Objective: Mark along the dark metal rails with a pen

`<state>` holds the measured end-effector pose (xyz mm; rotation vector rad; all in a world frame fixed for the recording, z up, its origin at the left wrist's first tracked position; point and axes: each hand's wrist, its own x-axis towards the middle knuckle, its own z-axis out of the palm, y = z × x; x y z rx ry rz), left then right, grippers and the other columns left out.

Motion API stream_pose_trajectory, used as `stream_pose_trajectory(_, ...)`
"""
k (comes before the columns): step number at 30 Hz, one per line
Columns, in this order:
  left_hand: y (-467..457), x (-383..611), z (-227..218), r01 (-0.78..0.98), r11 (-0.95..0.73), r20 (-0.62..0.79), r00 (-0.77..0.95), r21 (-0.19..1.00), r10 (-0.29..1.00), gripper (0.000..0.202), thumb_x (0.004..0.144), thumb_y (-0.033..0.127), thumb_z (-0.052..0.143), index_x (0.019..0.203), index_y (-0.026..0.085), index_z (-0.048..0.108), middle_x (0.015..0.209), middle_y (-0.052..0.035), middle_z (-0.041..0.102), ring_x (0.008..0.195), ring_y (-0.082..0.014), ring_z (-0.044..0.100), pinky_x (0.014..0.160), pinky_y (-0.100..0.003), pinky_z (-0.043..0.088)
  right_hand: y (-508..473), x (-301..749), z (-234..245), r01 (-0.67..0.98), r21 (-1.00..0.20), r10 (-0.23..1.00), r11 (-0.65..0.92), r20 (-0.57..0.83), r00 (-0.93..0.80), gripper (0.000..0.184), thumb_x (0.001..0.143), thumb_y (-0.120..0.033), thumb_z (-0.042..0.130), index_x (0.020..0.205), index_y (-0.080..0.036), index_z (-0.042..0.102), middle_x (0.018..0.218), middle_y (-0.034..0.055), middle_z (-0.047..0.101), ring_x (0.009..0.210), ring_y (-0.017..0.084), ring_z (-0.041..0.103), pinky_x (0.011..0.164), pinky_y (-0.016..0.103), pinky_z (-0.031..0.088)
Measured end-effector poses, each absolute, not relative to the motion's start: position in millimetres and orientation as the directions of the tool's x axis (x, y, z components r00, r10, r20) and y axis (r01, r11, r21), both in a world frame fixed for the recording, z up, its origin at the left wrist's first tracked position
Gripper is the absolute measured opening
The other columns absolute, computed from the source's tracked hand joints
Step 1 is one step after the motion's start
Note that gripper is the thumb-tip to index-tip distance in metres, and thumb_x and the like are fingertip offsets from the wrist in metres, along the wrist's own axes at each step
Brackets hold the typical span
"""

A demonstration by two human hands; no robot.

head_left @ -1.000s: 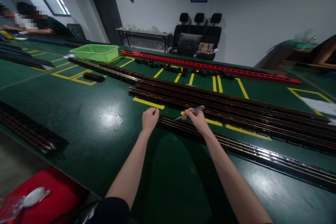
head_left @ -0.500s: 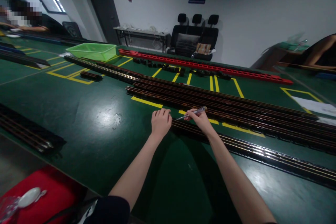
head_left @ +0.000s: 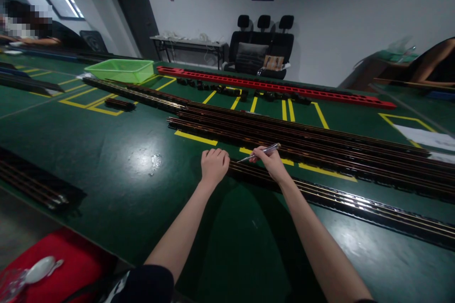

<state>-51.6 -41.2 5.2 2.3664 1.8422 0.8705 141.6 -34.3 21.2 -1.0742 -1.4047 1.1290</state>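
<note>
A long black rail (head_left: 334, 195) with brass-coloured strips runs from the middle of the green table (head_left: 117, 165) to the right edge of the view. At its left end sits my left hand (head_left: 214, 166), with its fingers bent over the rail end. My right hand (head_left: 268, 160) grips a thin screwdriver (head_left: 270, 148) with a clear handle. The blade points down and left, with its tip at the rail's top a little right of my left hand. Whether the tip touches a screw is too small to tell. Several similar rails (head_left: 284, 135) lie side by side just beyond.
Farther back are a green basket (head_left: 121, 72), a long red slotted bar (head_left: 270, 86) and several small black parts (head_left: 223, 90). More rails (head_left: 31, 180) lie at the left. One person (head_left: 64, 33) sits at far left; another person's arm (head_left: 435, 64) shows at right.
My left hand has shifted very slightly left at the rail's end. The right hand and screwdriver keep almost the same place; the whole view has moved a little.
</note>
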Motion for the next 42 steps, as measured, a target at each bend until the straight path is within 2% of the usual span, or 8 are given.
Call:
stream_pose_trajectory(7, -41.4, -51.7, 4.1, 0.905, -0.311, 0.466, 0.151, 0.289, 0.872, 0.03, 0.091, 0.02, 0.039, 0.078, 0.018, 0.066, 0.087, -0.0032, 0.071, 0.083, -0.0188, 0.06, 0.082, -0.037, 0.033, -30.7, 140.2, 17.7, 0.005, -0.986, 0.986, 0.165, 0.165, -0.036, 0.022, 0.074, -0.033, 0.06, 0.061, -0.015, 0.063, 0.057, 0.0035, 0.062, 0.054, 0.013, 0.058, 0.057, 0.025, 0.048)
stream_pose_trajectory(23, -40.6, -52.6, 3.3, 0.898, -0.314, 0.452, 0.153, 0.307, 0.879, 0.031, 0.091, 0.02, 0.038, 0.08, 0.017, 0.067, 0.087, -0.0038, 0.071, 0.083, -0.0183, 0.061, 0.081, -0.037, 0.035, -29.4, 141.2, 17.0, 0.009, -0.986, 0.986, 0.165, 0.166, 0.027, 0.017, 0.068, -0.025, 0.054, 0.057, -0.016, 0.061, 0.052, 0.0022, 0.059, 0.05, 0.013, 0.055, 0.054, 0.025, 0.046)
stream_pose_trajectory(33, -39.9, -52.7, 3.9, 0.901, -0.316, 0.462, 0.154, 0.298, 0.873, 0.03, 0.09, 0.02, 0.039, 0.077, 0.017, 0.066, 0.086, -0.0044, 0.07, 0.082, -0.019, 0.06, 0.083, -0.038, 0.034, -34.2, 138.8, 24.5, 0.043, -0.987, 0.987, 0.155, 0.156, 0.033, 0.019, 0.07, -0.029, 0.057, 0.058, -0.015, 0.061, 0.053, 0.003, 0.059, 0.052, 0.014, 0.057, 0.056, 0.026, 0.048)
stream_pose_trajectory(42, -39.4, -52.1, 4.1, 0.898, -0.301, 0.453, 0.133, 0.321, 0.881, 0.031, 0.09, 0.02, 0.039, 0.075, 0.017, 0.065, 0.085, -0.0053, 0.07, 0.081, -0.019, 0.06, 0.083, -0.038, 0.034, -40.4, 139.3, 35.8, 0.139, -0.979, 0.989, 0.148, 0.149, 0.0, 0.031, 0.073, -0.043, 0.061, 0.062, -0.014, 0.063, 0.057, 0.0054, 0.062, 0.055, 0.015, 0.059, 0.061, 0.027, 0.05)
